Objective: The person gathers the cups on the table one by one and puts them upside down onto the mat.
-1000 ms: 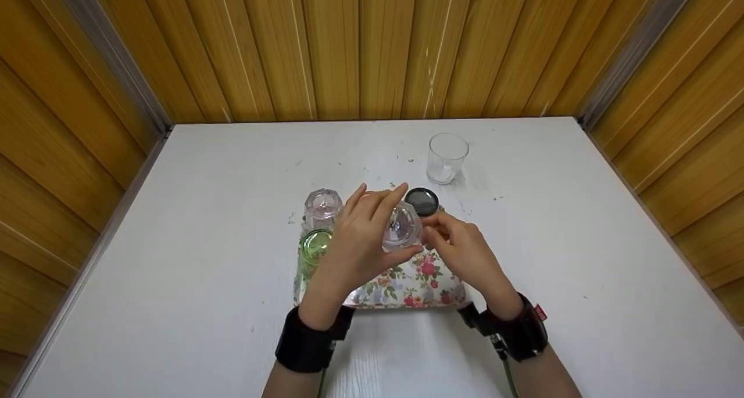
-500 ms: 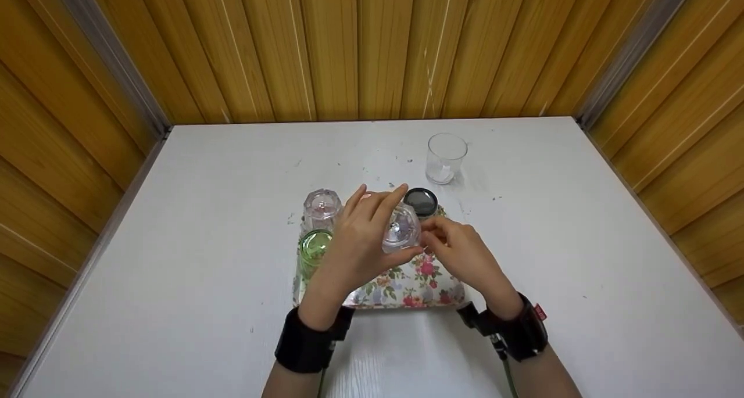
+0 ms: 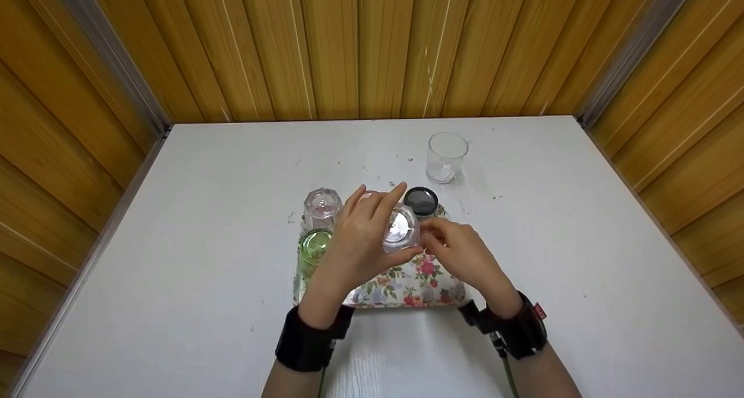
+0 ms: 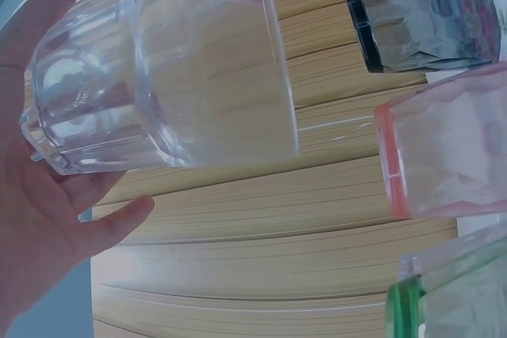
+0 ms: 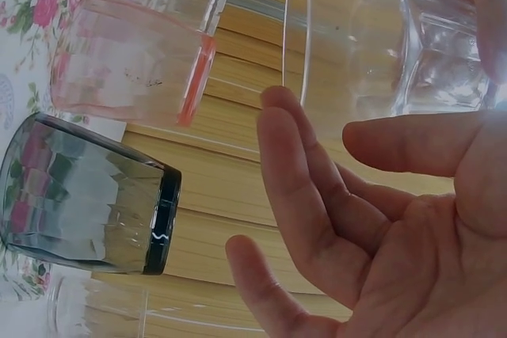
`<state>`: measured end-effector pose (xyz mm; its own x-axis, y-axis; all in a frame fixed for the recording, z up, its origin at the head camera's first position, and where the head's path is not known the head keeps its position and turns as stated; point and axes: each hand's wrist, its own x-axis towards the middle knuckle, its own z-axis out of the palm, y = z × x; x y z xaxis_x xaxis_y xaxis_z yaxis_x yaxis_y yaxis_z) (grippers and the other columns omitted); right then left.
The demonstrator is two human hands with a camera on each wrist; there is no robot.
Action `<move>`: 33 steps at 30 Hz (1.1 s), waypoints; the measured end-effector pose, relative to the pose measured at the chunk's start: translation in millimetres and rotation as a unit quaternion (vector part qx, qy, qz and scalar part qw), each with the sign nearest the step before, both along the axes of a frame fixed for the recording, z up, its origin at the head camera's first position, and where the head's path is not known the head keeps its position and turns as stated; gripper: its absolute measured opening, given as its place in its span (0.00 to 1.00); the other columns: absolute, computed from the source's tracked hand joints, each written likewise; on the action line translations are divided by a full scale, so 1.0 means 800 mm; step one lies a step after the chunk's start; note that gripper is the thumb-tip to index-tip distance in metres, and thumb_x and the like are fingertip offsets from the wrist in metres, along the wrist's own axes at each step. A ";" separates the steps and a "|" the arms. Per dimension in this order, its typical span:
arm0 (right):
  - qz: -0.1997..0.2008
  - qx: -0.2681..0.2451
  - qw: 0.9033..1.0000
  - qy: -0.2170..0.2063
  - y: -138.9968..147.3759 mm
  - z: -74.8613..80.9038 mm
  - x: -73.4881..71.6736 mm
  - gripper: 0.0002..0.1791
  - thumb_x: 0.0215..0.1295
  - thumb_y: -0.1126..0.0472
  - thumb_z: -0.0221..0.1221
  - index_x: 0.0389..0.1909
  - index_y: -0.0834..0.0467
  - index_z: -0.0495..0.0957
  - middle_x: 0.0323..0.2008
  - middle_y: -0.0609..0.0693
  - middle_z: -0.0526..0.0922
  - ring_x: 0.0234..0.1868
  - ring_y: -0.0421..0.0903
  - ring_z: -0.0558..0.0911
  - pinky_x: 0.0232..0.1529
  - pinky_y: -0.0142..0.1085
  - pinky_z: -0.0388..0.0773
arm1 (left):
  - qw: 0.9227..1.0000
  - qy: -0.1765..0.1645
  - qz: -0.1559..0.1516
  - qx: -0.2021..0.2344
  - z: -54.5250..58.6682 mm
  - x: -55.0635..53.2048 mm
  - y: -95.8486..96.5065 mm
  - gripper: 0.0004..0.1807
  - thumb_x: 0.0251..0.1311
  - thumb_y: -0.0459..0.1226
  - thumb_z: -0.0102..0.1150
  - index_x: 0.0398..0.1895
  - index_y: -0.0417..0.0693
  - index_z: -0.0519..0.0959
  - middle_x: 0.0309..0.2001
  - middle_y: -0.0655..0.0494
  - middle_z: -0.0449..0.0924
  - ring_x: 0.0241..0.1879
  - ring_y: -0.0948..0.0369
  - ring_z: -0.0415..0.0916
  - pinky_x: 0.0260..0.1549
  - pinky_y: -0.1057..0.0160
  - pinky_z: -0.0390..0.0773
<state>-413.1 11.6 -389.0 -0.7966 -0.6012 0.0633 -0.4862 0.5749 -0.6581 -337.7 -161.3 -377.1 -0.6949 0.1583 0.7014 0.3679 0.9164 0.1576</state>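
Note:
A clear tumbler (image 3: 403, 228) is held upside down above the floral tray (image 3: 401, 293), its rim toward the tray in the right wrist view. My left hand (image 3: 360, 235) grips it round the base, thumb on the near side and fingers over the far side. At the tumbler's right side, my right hand (image 3: 462, 250) has its thumb and loosely bent fingertips right at the wall near the rim. Behind the left hand, a pink tumbler (image 5: 131, 61) is mostly hidden in the head view. A dark grey tumbler (image 3: 421, 202) stands upside down just beyond the hands.
On the tray's left side stand a clear faceted tumbler (image 3: 322, 205) and a green tumbler (image 3: 315, 247). A plain clear glass (image 3: 446, 160) stands upright on the white table (image 3: 192, 241) behind the tray. Wood-look panels (image 3: 383, 49) wall in the table's back and sides.
The held tumbler has tilted or turned slightly, with its base catching more light. My right fingertips have shifted slightly at its side; the left hand stays in place.

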 end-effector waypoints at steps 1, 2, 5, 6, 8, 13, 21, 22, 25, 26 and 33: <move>-0.002 0.001 1.000 0.000 0.000 0.000 0.000 0.15 0.63 0.61 0.51 0.49 0.61 0.76 0.37 0.52 0.84 0.30 0.42 0.77 0.28 0.34 0.72 | 1.000 -0.001 0.001 -0.001 0.000 0.000 0.000 0.49 0.38 0.58 0.67 0.64 0.46 0.62 0.45 0.53 0.75 0.49 0.59 0.72 0.64 0.56 0.57; -0.003 0.001 1.000 -0.001 0.001 0.000 -0.001 0.15 0.64 0.61 0.51 0.49 0.60 0.76 0.37 0.52 0.84 0.29 0.42 0.77 0.28 0.34 0.72 | 1.000 -0.001 0.002 -0.002 0.000 0.000 0.000 0.49 0.38 0.58 0.67 0.64 0.46 0.62 0.45 0.53 0.75 0.48 0.59 0.72 0.64 0.56 0.57; -0.009 0.002 1.000 -0.004 0.002 0.001 -0.002 0.15 0.64 0.60 0.50 0.48 0.59 0.76 0.36 0.50 0.83 0.28 0.42 0.76 0.27 0.34 0.71 | 1.000 -0.002 0.003 -0.002 0.000 -0.001 -0.001 0.49 0.38 0.58 0.67 0.64 0.46 0.62 0.45 0.53 0.75 0.48 0.59 0.72 0.64 0.56 0.57; -0.012 0.001 1.000 -0.007 0.003 0.001 -0.003 0.14 0.64 0.60 0.50 0.48 0.59 0.76 0.35 0.50 0.83 0.28 0.42 0.76 0.27 0.33 0.71 | 1.000 -0.004 0.004 -0.003 0.000 -0.001 -0.001 0.50 0.38 0.58 0.67 0.64 0.46 0.62 0.45 0.53 0.75 0.48 0.59 0.72 0.64 0.55 0.57; -0.013 -0.008 1.000 -0.009 0.004 0.001 -0.004 0.13 0.64 0.61 0.49 0.46 0.58 0.77 0.33 0.49 0.83 0.30 0.42 0.77 0.27 0.34 0.71 | 1.000 -0.008 0.006 -0.008 -0.001 0.000 -0.001 0.50 0.38 0.58 0.67 0.65 0.45 0.61 0.45 0.53 0.75 0.48 0.59 0.72 0.63 0.55 0.58; -0.021 -0.044 0.999 -0.002 0.007 0.001 -0.010 0.11 0.65 0.62 0.49 0.42 0.55 0.78 0.28 0.48 0.82 0.23 0.43 0.76 0.20 0.31 0.69 | 0.999 -0.027 0.018 -0.022 -0.001 0.001 -0.003 0.51 0.38 0.60 0.66 0.65 0.46 0.61 0.46 0.53 0.76 0.49 0.58 0.72 0.63 0.54 0.59; -0.056 -0.112 0.990 0.069 0.015 0.001 -0.027 0.10 0.64 0.61 0.52 0.42 0.57 0.79 0.26 0.48 0.82 0.26 0.44 0.78 0.16 0.29 0.63 | 0.997 -0.075 0.032 -0.011 -0.003 0.000 -0.005 0.50 0.37 0.59 0.67 0.65 0.46 0.61 0.47 0.52 0.76 0.51 0.58 0.71 0.63 0.53 0.58; -0.064 -0.117 0.988 0.076 0.017 0.001 -0.030 0.09 0.64 0.62 0.52 0.42 0.57 0.79 0.27 0.49 0.83 0.27 0.44 0.79 0.18 0.29 0.64 | 0.996 -0.083 0.033 -0.009 -0.003 0.000 -0.005 0.50 0.37 0.59 0.67 0.65 0.46 0.61 0.48 0.52 0.76 0.51 0.57 0.71 0.63 0.53 0.58; -0.088 -0.129 0.983 0.093 0.025 0.001 -0.040 0.09 0.64 0.63 0.52 0.41 0.58 0.79 0.28 0.50 0.83 0.29 0.45 0.80 0.23 0.30 0.68 | 0.993 -0.111 0.038 -0.009 -0.004 0.000 -0.006 0.50 0.38 0.58 0.67 0.65 0.46 0.61 0.49 0.52 0.75 0.53 0.57 0.70 0.63 0.52 0.58; -0.096 -0.131 0.982 0.097 0.027 0.000 -0.043 0.09 0.64 0.63 0.52 0.41 0.58 0.79 0.28 0.50 0.83 0.30 0.45 0.80 0.24 0.30 0.69 | 0.992 -0.119 0.040 -0.010 -0.005 -0.001 -0.006 0.50 0.38 0.58 0.67 0.65 0.46 0.61 0.49 0.52 0.75 0.53 0.57 0.70 0.62 0.52 0.59; -0.118 -0.128 0.979 0.103 0.027 -0.011 -0.057 0.12 0.64 0.62 0.52 0.46 0.60 0.76 0.31 0.51 0.83 0.33 0.46 0.81 0.26 0.31 0.70 | 0.982 -0.175 0.065 -0.028 -0.007 -0.002 -0.008 0.49 0.39 0.60 0.66 0.64 0.48 0.62 0.52 0.53 0.74 0.55 0.56 0.70 0.62 0.51 0.58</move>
<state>-458.7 33.1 -397.6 -0.8664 -0.3449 0.3611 -0.4965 0.5164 -0.6977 -339.4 -167.8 -382.6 -0.9086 0.0837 0.4093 0.1798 0.9627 0.2023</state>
